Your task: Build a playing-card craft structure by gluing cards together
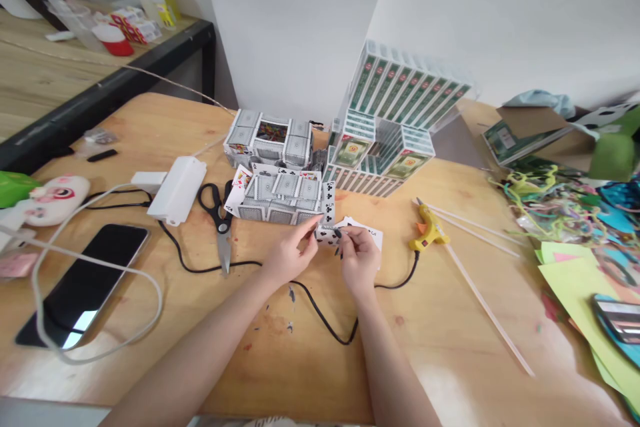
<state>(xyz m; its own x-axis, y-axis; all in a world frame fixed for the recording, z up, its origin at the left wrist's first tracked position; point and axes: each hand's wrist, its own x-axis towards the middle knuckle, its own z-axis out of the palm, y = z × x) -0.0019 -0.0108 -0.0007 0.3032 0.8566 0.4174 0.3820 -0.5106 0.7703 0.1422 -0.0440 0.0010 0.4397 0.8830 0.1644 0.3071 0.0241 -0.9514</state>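
My left hand (294, 252) is closed at the left edge of a playing card (327, 236), its index finger stretched along the top. From the other side, my right hand (359, 255) pinches the same card between thumb and fingers. Right behind the fingers lies a low structure of playing cards (283, 195), grey patterned backs mostly showing, with a row of clubs cards (327, 197) at its right end. A few loose white cards (374, 237) lie partly under my right hand. The fingers hide much of the held card.
Behind stand another card structure (270, 137) and stacked green-and-white card boxes (400, 113). Black scissors (223, 240) lie left; a yellow glue gun (428, 230) with glue sticks (490, 310) lies right. A black cord (320, 317) crosses before me. A phone (87, 283) lies far left.
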